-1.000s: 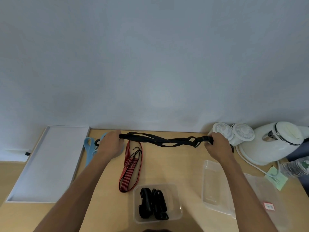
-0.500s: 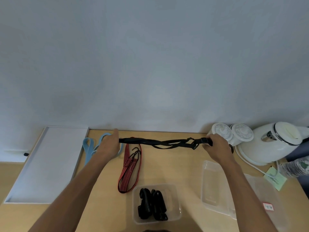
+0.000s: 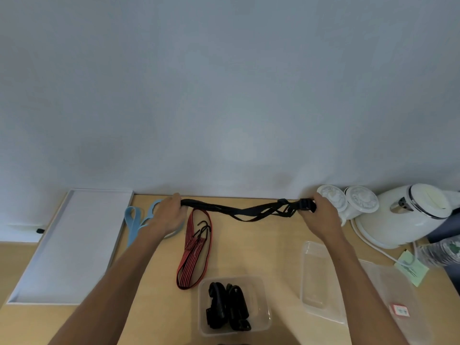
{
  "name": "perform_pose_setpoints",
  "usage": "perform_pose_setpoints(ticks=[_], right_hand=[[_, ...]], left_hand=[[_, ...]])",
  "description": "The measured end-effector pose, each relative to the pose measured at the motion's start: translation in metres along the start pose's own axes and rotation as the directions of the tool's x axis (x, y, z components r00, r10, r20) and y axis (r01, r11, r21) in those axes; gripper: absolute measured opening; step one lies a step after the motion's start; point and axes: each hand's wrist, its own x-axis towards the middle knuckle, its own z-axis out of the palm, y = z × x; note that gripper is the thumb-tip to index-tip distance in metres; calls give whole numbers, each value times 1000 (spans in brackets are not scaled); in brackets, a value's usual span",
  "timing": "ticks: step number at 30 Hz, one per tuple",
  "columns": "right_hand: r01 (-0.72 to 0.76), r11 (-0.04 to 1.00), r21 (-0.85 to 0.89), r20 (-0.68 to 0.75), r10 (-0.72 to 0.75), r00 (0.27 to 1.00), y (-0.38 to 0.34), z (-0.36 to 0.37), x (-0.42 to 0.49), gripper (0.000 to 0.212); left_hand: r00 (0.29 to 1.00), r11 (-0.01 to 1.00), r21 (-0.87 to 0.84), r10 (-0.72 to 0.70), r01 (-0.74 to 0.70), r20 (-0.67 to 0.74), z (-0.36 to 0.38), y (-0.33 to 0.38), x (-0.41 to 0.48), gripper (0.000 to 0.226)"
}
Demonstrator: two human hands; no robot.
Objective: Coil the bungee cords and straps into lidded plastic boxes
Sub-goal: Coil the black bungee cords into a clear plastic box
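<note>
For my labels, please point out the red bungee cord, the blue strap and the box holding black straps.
Red bungee cord (image 3: 192,252): head view, striped band.
Blue strap (image 3: 132,227): head view, left loop.
Box holding black straps (image 3: 259,297): head view, bare right part.

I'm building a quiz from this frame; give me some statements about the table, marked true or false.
1. The left hand and the right hand hold a black strap stretched between them. True.
2. The red striped cord lies inside a box. False: it lies on the table.
3. The nearest clear box holds black straps. True.
4. The white kettle stands at the left. False: it stands at the far right.
</note>
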Motion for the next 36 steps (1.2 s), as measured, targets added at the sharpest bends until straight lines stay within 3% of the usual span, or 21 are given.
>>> perform_pose_setpoints(ticks=[2, 4, 13, 16, 20, 23, 25, 27, 30, 32, 36], right_hand=[[9, 996, 91, 28, -11, 1000, -7, 1, -3, 8], [0, 991, 135, 63, -9, 998, -12, 5, -4, 4], [-2, 989, 149, 197, -28, 980, -33, 25, -6, 18], [-54, 991, 122, 317, 13, 948, -33, 29, -11, 36], [-65, 991, 113, 447, 8, 894, -36, 36, -19, 59], [63, 992, 112, 383, -102, 918, -44, 39, -21, 69], [118, 956, 267, 395, -221, 892, -56, 34, -26, 79], [114, 896, 429, 445, -320, 836, -72, 29, -33, 94], [80, 853, 515, 469, -359, 807, -91, 33, -39, 108], [25, 841, 541, 442, -309, 842, -96, 42, -40, 105], [-106, 764, 636, 379, -189, 906, -96, 57, -44, 77]], left_hand=[[1000, 989, 147, 20, -18, -14, -2, 4, -2, 24], [998, 987, 155, 58, -52, -36, -8, 12, -5, 27], [979, 933, -309, 200, -183, 26, -37, 66, -23, 11], [966, 874, -448, 248, -189, 77, -47, 80, -32, 14], [936, 835, -511, 320, -206, 146, -53, 89, -39, 17], [918, 802, -569, 347, -184, 192, -55, 95, -43, 18], [911, 796, -576, 359, -184, 205, -55, 98, -44, 17], [915, 816, -549, 345, -183, 208, -53, 102, -45, 23], [924, 840, -510, 327, -186, 200, -49, 105, -45, 22], [931, 855, -486, 309, -183, 194, -48, 107, -45, 20], [933, 849, -498, 305, -176, 191, -50, 107, -46, 26]])
